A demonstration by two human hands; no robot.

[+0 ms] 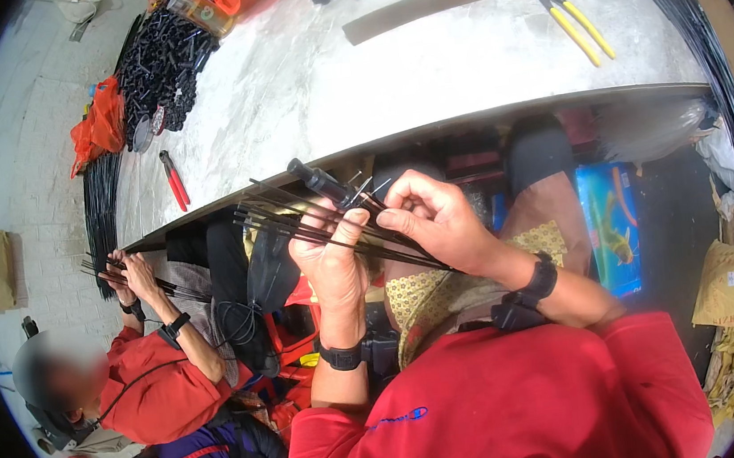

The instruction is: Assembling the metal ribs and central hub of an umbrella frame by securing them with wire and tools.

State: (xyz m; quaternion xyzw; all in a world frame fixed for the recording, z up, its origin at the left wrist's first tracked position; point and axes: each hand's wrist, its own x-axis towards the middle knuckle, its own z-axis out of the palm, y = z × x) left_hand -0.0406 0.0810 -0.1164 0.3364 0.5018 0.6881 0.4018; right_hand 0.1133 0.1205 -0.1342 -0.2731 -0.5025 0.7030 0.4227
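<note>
My left hand (332, 255) is closed around a bundle of thin black rods (295, 225), which look like umbrella ribs. A short black cylindrical piece (317, 180) with a tubular end sticks up above its fingers, tilted to the left. Just to the right, my right hand (438, 220) is pinched at the rods close to the black piece, its thumb and forefinger together. Fine metal tips (364, 184) show between the two hands. Below the right hand the rods run on toward my lap. What exactly the right fingertips grip is hidden.
Ahead stands a pale marble-look table (298, 84) with yellow-handled pliers (578, 28), red-handled pliers (172, 180), a grey strip (414, 12) and a heap of small black parts (158, 72). Long black rods (690, 25) hang over its right side. A co-worker (163, 375) sits left, holding similar rods.
</note>
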